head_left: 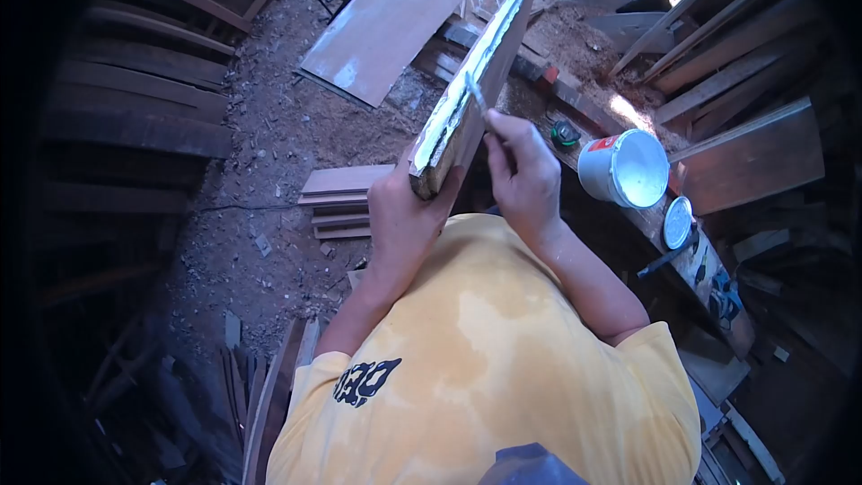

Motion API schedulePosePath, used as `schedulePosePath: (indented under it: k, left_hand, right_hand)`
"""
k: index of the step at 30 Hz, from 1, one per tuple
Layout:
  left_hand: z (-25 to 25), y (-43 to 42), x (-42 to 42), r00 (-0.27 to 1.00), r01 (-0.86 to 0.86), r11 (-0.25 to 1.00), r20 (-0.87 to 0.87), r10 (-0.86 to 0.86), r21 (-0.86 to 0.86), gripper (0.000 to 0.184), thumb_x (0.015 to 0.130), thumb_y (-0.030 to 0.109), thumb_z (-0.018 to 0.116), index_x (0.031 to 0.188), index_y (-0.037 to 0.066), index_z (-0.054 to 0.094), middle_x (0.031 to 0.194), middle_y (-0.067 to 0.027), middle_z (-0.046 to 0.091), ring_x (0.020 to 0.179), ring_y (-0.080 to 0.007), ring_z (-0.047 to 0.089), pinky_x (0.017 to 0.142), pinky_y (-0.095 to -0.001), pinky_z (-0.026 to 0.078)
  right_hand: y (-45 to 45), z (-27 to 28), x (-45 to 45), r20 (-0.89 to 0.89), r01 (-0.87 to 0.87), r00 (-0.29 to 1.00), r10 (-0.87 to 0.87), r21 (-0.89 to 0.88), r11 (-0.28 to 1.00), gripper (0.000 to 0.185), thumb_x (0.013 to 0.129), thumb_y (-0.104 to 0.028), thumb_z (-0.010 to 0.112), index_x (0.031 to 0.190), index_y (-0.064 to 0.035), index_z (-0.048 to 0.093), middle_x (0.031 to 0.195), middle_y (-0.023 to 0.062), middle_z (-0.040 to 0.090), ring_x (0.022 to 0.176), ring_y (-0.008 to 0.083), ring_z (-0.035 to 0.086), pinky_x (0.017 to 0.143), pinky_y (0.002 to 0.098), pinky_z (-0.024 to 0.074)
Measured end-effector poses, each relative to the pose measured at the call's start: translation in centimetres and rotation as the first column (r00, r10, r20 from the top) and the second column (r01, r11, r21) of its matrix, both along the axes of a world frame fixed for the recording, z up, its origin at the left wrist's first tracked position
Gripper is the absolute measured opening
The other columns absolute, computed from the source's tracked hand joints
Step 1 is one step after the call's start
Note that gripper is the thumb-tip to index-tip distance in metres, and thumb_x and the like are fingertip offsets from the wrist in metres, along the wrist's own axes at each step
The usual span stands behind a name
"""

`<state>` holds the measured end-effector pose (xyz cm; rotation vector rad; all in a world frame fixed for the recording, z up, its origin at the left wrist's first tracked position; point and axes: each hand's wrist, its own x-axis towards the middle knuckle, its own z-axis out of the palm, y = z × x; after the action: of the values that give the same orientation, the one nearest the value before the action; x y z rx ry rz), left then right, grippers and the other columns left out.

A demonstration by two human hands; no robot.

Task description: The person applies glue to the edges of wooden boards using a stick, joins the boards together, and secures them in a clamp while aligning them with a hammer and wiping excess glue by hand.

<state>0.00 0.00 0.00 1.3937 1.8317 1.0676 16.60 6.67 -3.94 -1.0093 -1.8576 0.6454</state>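
Observation:
A long wooden board (499, 67) stands on edge, slanting away from me, its near end close to my chest. Wet-looking white paste (446, 121), like glue, covers its upward edge and looks uneven along one side. My left hand (406, 216) is wrapped around the near end. In my right hand (525, 171) is a thin, narrow spreader (475, 92), pinched between thumb and fingers. Its tip touches the white edge; its exact kind is unclear. To the right of my right hand, an open white bucket (623, 169) stands on a narrow bench.
A tape measure (565, 133) lies beside the bucket, with a round lid (678, 222) and a blue power tool (724, 295) farther down the bench. Stacked boards (344, 202) sit left of me. A wide panel (395, 22) lies ahead. Planks (171, 81) line both sides.

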Motion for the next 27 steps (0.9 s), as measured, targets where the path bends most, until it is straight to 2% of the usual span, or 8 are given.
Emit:
schedulePosePath:
  k: [1, 5, 6, 7, 9, 18, 20, 27]
  left_hand:
    - [0.0, 0.0, 0.0, 1.0, 0.005, 1.0, -0.014, -0.005, -0.006, 0.05, 0.088, 0.023, 0.081, 0.132, 0.003, 0.066, 0.097, -0.0255, 0.074, 0.091, -0.0443, 0.073, 0.073, -0.0444, 0.058]
    - [0.6, -0.3, -0.3, 0.999, 0.01, 0.998, -0.037, -0.013, -0.065, 0.047, 0.09, 0.022, 0.079, 0.13, 0.001, 0.066, 0.096, -0.025, 0.074, 0.09, -0.0449, 0.072, 0.073, -0.0443, 0.058]
    - [0.4, -0.4, -0.1, 1.0, 0.009, 0.998, -0.029, -0.011, -0.067, 0.047, 0.09, 0.022, 0.079, 0.13, 0.001, 0.066, 0.096, -0.025, 0.074, 0.09, -0.0449, 0.072, 0.073, -0.0443, 0.058]
    - [0.3, -0.2, 0.2, 0.999, 0.007, 0.999, -0.031, -0.008, -0.031, 0.047, 0.091, 0.023, 0.078, 0.131, 0.001, 0.066, 0.096, -0.025, 0.074, 0.089, -0.0449, 0.072, 0.073, -0.0445, 0.058]
    - [0.2, -0.1, 0.0, 0.999, 0.013, 1.0, -0.044, -0.012, 0.012, 0.048, 0.092, 0.025, 0.078, 0.131, 0.001, 0.066, 0.096, -0.025, 0.074, 0.089, -0.0448, 0.072, 0.073, -0.0446, 0.058]
    - [-0.3, -0.5, 0.1, 0.998, 0.042, 0.994, -0.054, -0.036, 0.097, 0.052, 0.092, 0.021, 0.078, 0.138, 0.003, 0.062, 0.099, -0.0251, 0.075, 0.091, -0.0428, 0.074, 0.076, -0.0458, 0.059]
    - [-0.4, -0.5, 0.1, 0.998, 0.032, 0.996, -0.056, -0.027, 0.087, 0.052, 0.092, 0.021, 0.078, 0.138, 0.003, 0.062, 0.099, -0.025, 0.075, 0.091, -0.043, 0.074, 0.077, -0.046, 0.059]
    - [-0.3, -0.4, -0.4, 0.998, 0.03, 0.997, -0.058, -0.026, 0.065, 0.052, 0.091, 0.022, 0.079, 0.137, 0.003, 0.063, 0.096, -0.0249, 0.074, 0.09, -0.0433, 0.073, 0.075, -0.0465, 0.059]
  right_hand:
    - [-0.6, 0.5, -0.1, 0.05, -0.041, 0.998, 0.034, 0.149, 0.988, 0.05, 0.086, 0.005, 0.07, 0.135, -0.0044, 0.062, 0.115, 0.0173, 0.068, 0.099, 0.0384, 0.069, 0.08, 0.0418, 0.059]
    - [-1.5, 4.5, 2.0, 0.16, -0.224, 0.967, 0.196, 0.179, 0.958, 0.047, 0.081, 0.008, 0.07, 0.126, -0.0031, 0.067, 0.108, 0.0147, 0.069, 0.093, 0.0326, 0.069, 0.077, 0.042, 0.0595]
    - [-0.2, 5.1, 2.7, 0.112, -0.183, 0.98, 0.166, 0.156, 0.971, 0.041, 0.084, 0.007, 0.069, 0.124, -0.0041, 0.069, 0.102, 0.0148, 0.07, 0.088, 0.0325, 0.069, 0.076, 0.0415, 0.0588]
    - [0.9, 5.4, 3.3, 0.105, -0.057, 0.993, 0.059, -0.025, 0.998, 0.036, 0.091, 0.004, 0.067, 0.125, -0.0048, 0.068, 0.099, 0.0166, 0.071, 0.086, 0.034, 0.071, 0.075, 0.0413, 0.0574]
    - [4.4, 7.0, 3.5, 0.153, 0.066, 0.987, -0.043, -0.152, 0.986, 0.029, 0.098, -0.003, 0.062, 0.126, -0.0016, 0.068, 0.101, 0.0222, 0.073, 0.091, 0.038, 0.073, 0.08, 0.0423, 0.0556]
    - [6.2, 9.9, 4.0, 0.256, -0.039, 0.959, 0.123, -0.309, 0.95, 0.029, 0.096, -0.003, 0.063, 0.123, -0.0016, 0.072, 0.097, 0.0224, 0.074, 0.086, 0.0365, 0.073, 0.08, 0.0387, 0.0549]
    - [4.6, 11.9, 3.5, 0.236, -0.016, 0.956, 0.175, -0.554, 0.832, 0.03, 0.095, -0.002, 0.062, 0.124, -0.0013, 0.071, 0.094, 0.0206, 0.072, 0.086, 0.035, 0.072, 0.079, 0.0376, 0.0545]
    - [-0.9, 11.6, 2.9, 0.231, -0.224, 0.928, 0.293, -0.285, 0.932, 0.044, 0.09, 0.005, 0.063, 0.133, -0.0053, 0.065, 0.088, 0.0157, 0.064, 0.079, 0.0312, 0.068, 0.072, 0.0401, 0.0536]
